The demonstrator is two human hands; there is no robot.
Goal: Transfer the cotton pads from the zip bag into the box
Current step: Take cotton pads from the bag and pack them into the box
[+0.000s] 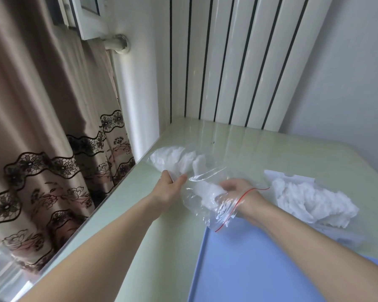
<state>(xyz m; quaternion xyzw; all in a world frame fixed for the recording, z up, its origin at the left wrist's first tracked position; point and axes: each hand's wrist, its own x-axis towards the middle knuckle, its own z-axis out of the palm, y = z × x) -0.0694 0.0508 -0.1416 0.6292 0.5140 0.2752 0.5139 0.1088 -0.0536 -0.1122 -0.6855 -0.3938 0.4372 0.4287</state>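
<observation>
A clear zip bag (207, 171) with a red zip line lies across the pale green table, its far end full of white cotton pads (175, 159). My left hand (170, 186) pinches the bag's middle from the left. My right hand (234, 189) is inside the bag's open mouth, fingers curled round a bunch of cotton pads (207, 191). To the right lies a white box (292, 177) with a heap of cotton pads (308, 203) piled in it.
A blue board (249, 269) lies on the table (260, 147) at the near edge under my right forearm. A white ribbed radiator panel (227, 62) stands behind the table. A brown lace-trimmed curtain (42, 127) hangs at the left past the table's edge.
</observation>
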